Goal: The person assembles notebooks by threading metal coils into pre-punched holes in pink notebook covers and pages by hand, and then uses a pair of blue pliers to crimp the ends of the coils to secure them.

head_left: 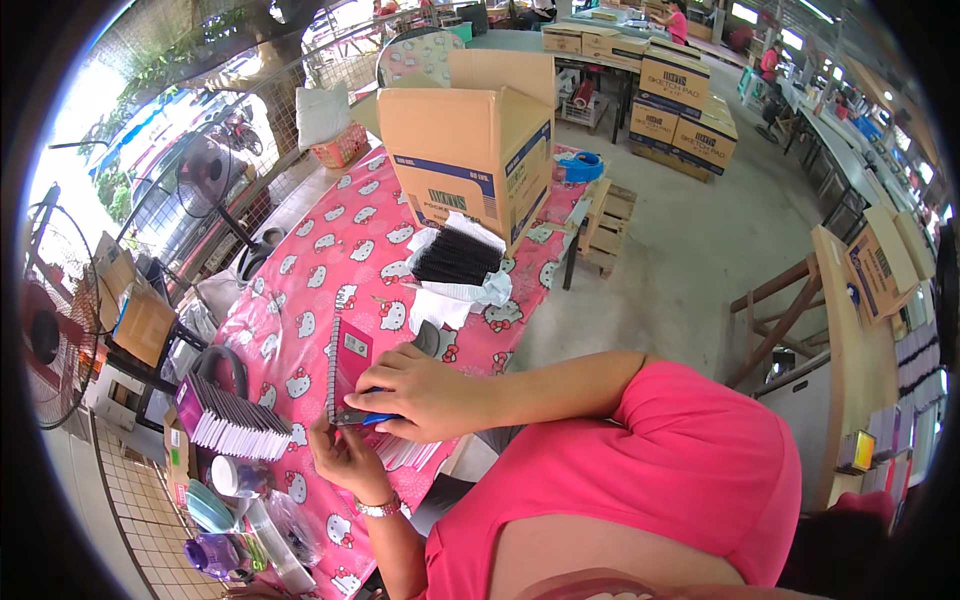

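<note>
A pink spiral notebook lies on the pink patterned tablecloth, its wire coil along the left edge. My right hand is closed round blue-handled pliers, with the jaws at the lower end of the coil. Just below, my left hand pinches the notebook's bottom corner by the coil; its fingertips are partly hidden. Under my right wrist, a stack of pages shows in part. Beyond the notebook, a pile of black coil-bound notebooks rests on white paper.
A large open carton stands at the table's far end, beside a blue tape dispenser. On the left are a row of stacked notebooks, a white-lidded jar and a purple bottle. Fans stand beyond the left edge.
</note>
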A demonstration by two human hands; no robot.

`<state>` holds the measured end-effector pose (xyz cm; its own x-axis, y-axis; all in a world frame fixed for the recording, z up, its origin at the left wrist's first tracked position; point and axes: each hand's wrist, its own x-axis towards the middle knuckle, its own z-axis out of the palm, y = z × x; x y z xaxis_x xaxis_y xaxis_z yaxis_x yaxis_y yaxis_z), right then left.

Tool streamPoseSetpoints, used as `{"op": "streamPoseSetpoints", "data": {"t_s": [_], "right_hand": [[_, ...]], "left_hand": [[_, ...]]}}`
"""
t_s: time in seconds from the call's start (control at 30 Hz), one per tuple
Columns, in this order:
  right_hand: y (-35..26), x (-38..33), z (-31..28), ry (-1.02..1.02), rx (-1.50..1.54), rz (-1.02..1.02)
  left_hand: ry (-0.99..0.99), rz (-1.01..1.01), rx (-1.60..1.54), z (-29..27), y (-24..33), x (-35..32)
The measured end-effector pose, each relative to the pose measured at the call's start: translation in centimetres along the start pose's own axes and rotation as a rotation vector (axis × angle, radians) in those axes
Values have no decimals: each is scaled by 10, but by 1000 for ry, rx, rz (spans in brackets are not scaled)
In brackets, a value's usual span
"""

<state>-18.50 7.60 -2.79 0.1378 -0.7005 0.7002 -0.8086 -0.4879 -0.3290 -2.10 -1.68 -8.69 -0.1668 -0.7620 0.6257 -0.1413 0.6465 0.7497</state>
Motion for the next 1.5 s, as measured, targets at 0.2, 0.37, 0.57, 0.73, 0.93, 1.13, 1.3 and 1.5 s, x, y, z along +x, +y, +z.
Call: {"op": "streamPoseSetpoints", "data": {"t_s": [0.2, 0.37, 0.57, 0.73, 0.93, 1.13, 1.3, 1.5], "right_hand": [[-3, -3, 5, -27, 67, 56], [-6, 2, 3, -344, 566, 424], [3, -1, -3, -256, 705, 522], [77, -34, 9, 166, 308, 448], [169, -134, 60, -251, 23, 780], [173, -182, 117, -375, -229, 396], [185, -186, 123, -392, -162, 338], [193, -200, 129, -315, -264, 190]], "left_hand": [[27, 39, 63, -1, -3, 1], [39, 166, 228, -5, 2, 0], [37, 215, 93, 6, -4, 4], [106, -111, -11, -6, 0, 11], [62, -262, 69, 2, 18, 19], [17, -156, 126, -15, -1, 19], [26, -70, 295, -14, 13, 17], [106, -215, 126, -4, 17, 18]]}}
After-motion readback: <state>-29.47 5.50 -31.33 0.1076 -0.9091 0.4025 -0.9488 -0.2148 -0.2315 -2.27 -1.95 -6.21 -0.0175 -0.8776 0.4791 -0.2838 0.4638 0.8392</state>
